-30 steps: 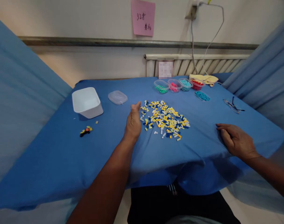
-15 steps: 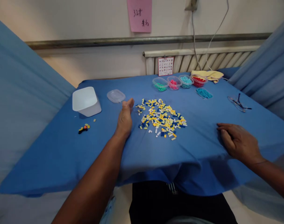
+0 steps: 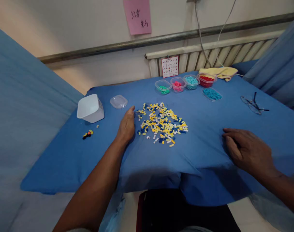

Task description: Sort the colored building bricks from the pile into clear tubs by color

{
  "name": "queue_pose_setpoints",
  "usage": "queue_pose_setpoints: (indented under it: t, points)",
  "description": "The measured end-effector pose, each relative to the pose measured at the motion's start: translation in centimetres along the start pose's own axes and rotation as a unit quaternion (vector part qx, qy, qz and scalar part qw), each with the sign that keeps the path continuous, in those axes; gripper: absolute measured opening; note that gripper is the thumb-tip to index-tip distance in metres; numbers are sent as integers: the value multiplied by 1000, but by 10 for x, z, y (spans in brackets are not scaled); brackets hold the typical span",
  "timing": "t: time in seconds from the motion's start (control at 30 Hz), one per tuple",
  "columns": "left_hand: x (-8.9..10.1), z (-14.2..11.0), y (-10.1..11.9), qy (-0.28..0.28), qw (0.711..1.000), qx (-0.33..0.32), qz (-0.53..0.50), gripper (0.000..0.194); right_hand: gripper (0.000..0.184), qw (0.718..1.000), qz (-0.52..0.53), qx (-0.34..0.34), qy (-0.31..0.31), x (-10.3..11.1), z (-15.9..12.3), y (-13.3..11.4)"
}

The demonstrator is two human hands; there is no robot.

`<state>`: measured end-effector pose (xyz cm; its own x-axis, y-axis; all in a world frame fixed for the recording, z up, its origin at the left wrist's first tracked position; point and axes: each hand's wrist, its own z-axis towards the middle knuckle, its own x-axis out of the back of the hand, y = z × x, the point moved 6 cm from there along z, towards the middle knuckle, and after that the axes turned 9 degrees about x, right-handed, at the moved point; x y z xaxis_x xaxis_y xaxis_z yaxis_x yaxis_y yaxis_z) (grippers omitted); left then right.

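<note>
The left hand stood beside small yellow, white and navy plastic bricks, which hasty sweeping might have scattered. Whether it or the right hand had closed fingers was unclear.

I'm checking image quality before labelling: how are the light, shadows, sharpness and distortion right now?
In the head view, light is subdued, with shadow beside the right hand; in that head view, fine detail on the small bricks is soft, the picture card is too small to read, and the rail slants upward rightward.
</note>
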<state>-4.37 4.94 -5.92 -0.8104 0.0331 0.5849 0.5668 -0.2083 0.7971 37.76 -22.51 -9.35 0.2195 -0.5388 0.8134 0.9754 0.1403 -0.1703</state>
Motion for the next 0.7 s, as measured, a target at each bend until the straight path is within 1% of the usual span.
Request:
queue_pose_setpoints:
  t: [0.1,0.23,0.3,0.37,0.4,0.43,0.47,0.53,0.57,0.63,0.7]
  points:
    - [-10,1,2,-37,997,-9,63,121,30,1000,-3,20,5,1,0,-2]
    - [-22,-4,6,-101,986,-26,128,116,31,1000,6,26,1,1,0,-2]
    - [-25,-10,10,-136,979,-45,148,108,32,1000,10,24,-5,0,0,-2]
    - [-27,-14,19,-168,973,-78,138,97,32,1000,14,20,-8,-2,-1,-1]
    - [-26,-14,23,-171,973,-94,127,93,32,1000,17,16,-8,-2,-1,1]
    - [-24,-10,27,-163,974,-104,120,90,31,1000,19,12,-7,-3,-2,2]
    - [-22,-3,30,-144,976,-109,120,89,31,1000,21,9,-6,-3,-2,3]
    - [-18,21,30,-102,979,-101,142,92,32,1000,19,8,-7,-5,-3,4]
    - [-20,35,28,-104,976,-97,167,94,32,1000,16,9,-9,-5,-3,4]
    - [-29,65,19,-131,967,-77,206,96,34,1000,14,12,-14,-7,-3,4]
    - [-40,89,10,-155,965,-40,207,97,35,1000,16,12,-17,-8,-4,4]
